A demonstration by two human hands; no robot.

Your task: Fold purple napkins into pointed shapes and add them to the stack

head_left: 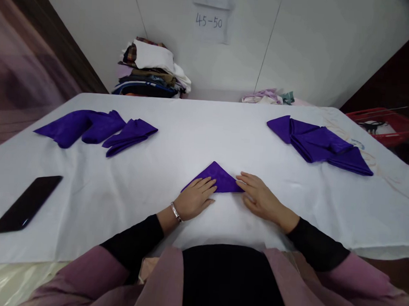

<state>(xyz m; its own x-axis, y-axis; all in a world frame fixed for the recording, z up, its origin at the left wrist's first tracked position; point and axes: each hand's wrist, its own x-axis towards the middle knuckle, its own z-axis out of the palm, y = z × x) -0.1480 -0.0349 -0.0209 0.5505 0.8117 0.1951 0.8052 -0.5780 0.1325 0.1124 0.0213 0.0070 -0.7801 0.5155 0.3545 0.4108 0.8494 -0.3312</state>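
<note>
A purple cloth [217, 174] folded into a small triangle lies on the white table [198, 134] just in front of me. My left hand [195, 197] rests flat on its lower left corner, fingers stretched out. My right hand [259, 196] lies flat at its lower right corner, fingers extended and touching the edge. Neither hand grips anything.
Loose purple cloths [95, 129] lie at the far left, and folded purple cloths [321, 144] are stacked at the far right. A black phone [26, 203] lies near the left front edge. A pile of clothes [150, 71] stands against the wall; a red basket [386, 125] sits off the right side.
</note>
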